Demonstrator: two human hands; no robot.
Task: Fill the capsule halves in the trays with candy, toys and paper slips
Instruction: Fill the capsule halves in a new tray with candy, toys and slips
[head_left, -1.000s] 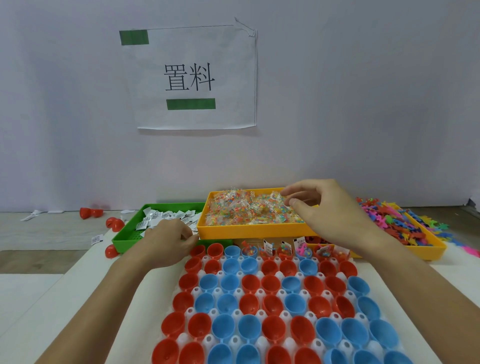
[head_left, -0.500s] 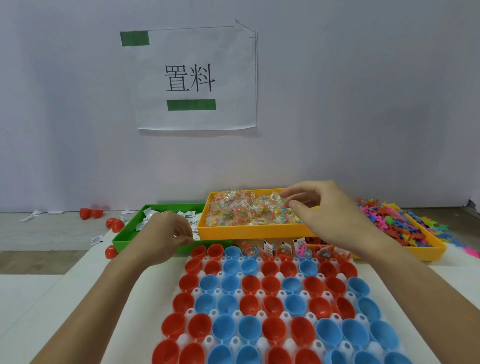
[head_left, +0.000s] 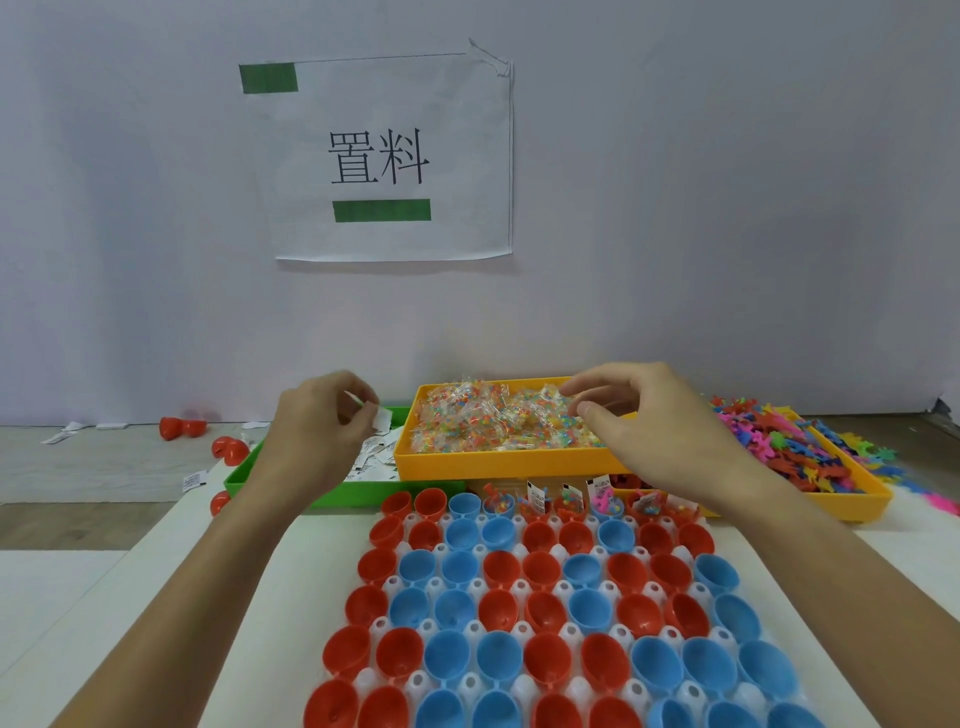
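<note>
A white tray (head_left: 563, 590) in front of me holds rows of red and blue capsule halves; most are empty, and several in the far row (head_left: 571, 503) hold candy, toys and slips. My left hand (head_left: 317, 431) is raised over the green tray of paper slips (head_left: 291, 486) and pinches a white paper slip (head_left: 382, 418) between thumb and fingers. My right hand (head_left: 639, 415) hovers over the orange tray of wrapped candy (head_left: 498, 460), its fingers curled toward the candy packets (head_left: 493, 415); I cannot tell if it holds one.
A second orange tray (head_left: 852, 501) full of colourful plastic toys sits at the right. Loose red capsule halves (head_left: 182, 428) and stray paper slips (head_left: 191, 480) lie at the left, off the white mat. A wall with a paper sign (head_left: 384, 156) stands close behind the trays.
My left hand has lifted out of the green tray with a paper slip pinched in its fingers. My right hand has stayed over the candy tray.
</note>
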